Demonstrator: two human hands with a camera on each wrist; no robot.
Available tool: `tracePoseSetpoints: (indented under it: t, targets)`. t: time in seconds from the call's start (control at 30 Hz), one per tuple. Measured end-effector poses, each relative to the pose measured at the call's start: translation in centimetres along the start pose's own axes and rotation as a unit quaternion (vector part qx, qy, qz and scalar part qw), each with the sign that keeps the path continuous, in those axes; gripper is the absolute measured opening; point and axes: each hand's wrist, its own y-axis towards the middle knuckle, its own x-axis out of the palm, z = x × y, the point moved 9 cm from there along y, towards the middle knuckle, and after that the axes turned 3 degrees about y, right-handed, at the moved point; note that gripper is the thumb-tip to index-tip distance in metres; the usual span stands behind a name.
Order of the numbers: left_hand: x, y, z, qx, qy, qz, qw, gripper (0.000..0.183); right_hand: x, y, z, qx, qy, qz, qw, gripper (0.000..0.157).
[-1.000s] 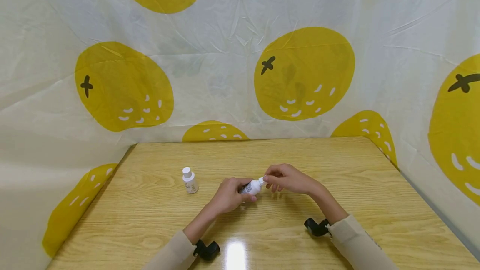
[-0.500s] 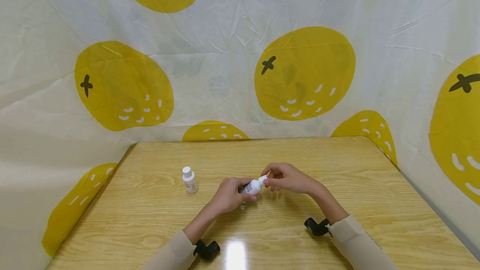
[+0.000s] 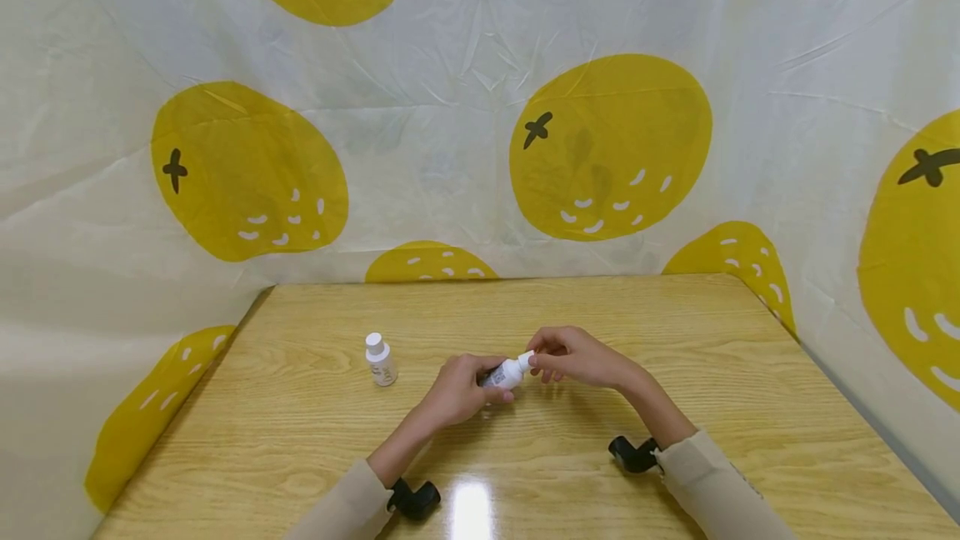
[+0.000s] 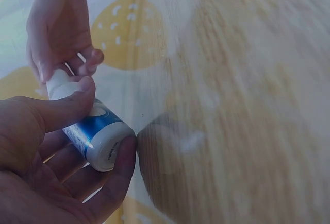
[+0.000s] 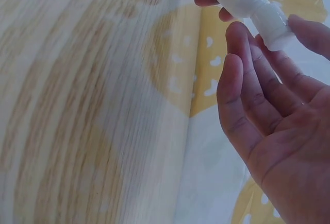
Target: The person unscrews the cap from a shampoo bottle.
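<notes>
A small white bottle [image 3: 508, 374] lies tilted in my left hand [image 3: 456, 390], its cap end pointing right and up. My left thumb and fingers grip the body; the left wrist view shows the base and a blue label band [image 4: 94, 126]. Lettering reading "ove" shows on the bottle's front in the right wrist view. My right hand [image 3: 579, 358] pinches the white cap [image 5: 272, 26] between thumb and index finger, the other fingers loosely bent below it. The cap sits on the bottle's neck. Both hands are over the middle of the table.
A second white bottle [image 3: 381, 367] with a white cap stands upright on the wooden table [image 3: 315, 432], left of my hands. A curtain [image 3: 435, 157] printed with yellow fruit hangs along the table's back and sides. A black wrist device [image 3: 633, 454] sits by each sleeve.
My right fingers have shifted slightly round the cap, and more of it shows now. The left hand keeps its grip on the bottle. The standing bottle has not moved.
</notes>
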Motion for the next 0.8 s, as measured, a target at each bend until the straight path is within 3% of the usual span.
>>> tracePoseSetpoints:
  t: [0.33, 0.53, 0.8]
  targets:
    - [-0.04, -0.04, 0.13, 0.002, 0.004, 0.000, 1.0000, 0.044, -0.01, -0.15, -0.32, 0.002, -0.001, 0.001, 1.000, 0.030]
    - [-0.03, 0.10, 0.02, 0.005, 0.006, 0.003, 1.0000, 0.045, 0.06, -0.08, 0.05, 0.013, -0.002, -0.003, 1.000, 0.028]
    - [0.03, 0.09, -0.03, 0.005, 0.008, 0.002, 1.0000, 0.045, 0.21, -0.10, -0.07, -0.001, 0.007, -0.013, 1.000, 0.025]
